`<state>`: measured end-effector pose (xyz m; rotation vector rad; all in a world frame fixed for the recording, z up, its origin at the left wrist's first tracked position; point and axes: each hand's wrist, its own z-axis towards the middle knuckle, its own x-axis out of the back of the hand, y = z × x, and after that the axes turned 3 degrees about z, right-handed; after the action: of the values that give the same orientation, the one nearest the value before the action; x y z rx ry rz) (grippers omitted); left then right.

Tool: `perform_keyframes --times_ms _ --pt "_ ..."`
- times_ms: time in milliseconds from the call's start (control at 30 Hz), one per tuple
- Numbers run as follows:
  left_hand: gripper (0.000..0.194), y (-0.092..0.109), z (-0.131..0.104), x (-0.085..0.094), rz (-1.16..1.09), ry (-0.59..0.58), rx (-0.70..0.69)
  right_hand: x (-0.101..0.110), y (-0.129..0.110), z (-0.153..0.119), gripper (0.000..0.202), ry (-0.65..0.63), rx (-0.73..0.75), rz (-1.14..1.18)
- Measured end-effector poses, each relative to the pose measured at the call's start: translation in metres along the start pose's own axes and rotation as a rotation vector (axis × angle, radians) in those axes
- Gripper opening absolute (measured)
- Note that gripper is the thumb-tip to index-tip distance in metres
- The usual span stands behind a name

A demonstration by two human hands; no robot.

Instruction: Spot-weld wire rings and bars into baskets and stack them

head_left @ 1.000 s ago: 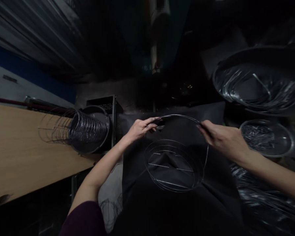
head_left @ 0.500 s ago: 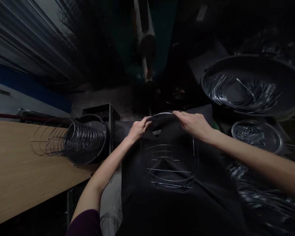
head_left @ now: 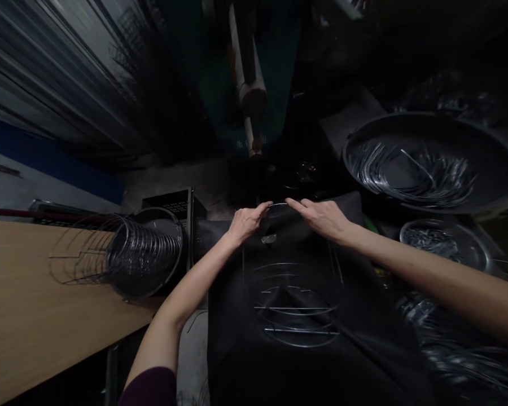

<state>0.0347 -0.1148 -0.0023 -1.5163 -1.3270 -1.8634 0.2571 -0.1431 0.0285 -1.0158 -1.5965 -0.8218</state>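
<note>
Low on the dark cloth [head_left: 232, 338], nearest my remote view, wire rings [head_left: 292, 308] with 2 bright crossbars lie below both hands. Past them, the curved wire [head_left: 278, 204] bridges my left hand [head_left: 246, 223] and right hand [head_left: 325, 219]; its long axis runs left to right, about equally near each. Fingertips of both pinch it, 1 at either end of the visible stretch. I cannot tell whether it joins the rings. Farther left, coiled wire [head_left: 146, 248] reaches over the tabletop [head_left: 68, 327]; farther right sits a wide basin [head_left: 491, 152].
</note>
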Motion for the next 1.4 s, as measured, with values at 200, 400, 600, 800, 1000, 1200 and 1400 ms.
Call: perform_keyframes --times_ms 200,400,600,800,1000,1200,1400 --pt "0.039 -0.009 0.009 0.022 0.021 -0.011 -0.008 0.013 0.003 0.018 0.055 0.031 0.044 -0.009" --pt "0.038 -0.017 0.03 0.075 0.147 0.035 0.029 0.054 0.009 0.053 0.048 0.116 0.038 0.006" --pt "0.03 -0.022 0.048 0.1 0.28 0.035 -0.02 0.079 0.013 0.077 0.047 0.097 0.054 0.006" --pt "0.038 -0.025 0.058 0.111 0.225 0.074 0.004 0.09 0.018 0.086 0.049 0.108 0.032 0.003" --pt "0.041 -0.028 0.067 0.117 0.17 0.077 0.063 0.1 0.021 0.093 0.047 0.097 0.038 0.021" --pt "0.039 -0.027 0.072 0.121 0.223 0.061 0.06 0.1 0.023 0.098 0.045 0.105 0.035 0.012" --pt "0.039 -0.027 0.074 0.122 0.252 0.055 0.053 0.103 0.024 0.1 0.042 0.113 0.026 -0.011"
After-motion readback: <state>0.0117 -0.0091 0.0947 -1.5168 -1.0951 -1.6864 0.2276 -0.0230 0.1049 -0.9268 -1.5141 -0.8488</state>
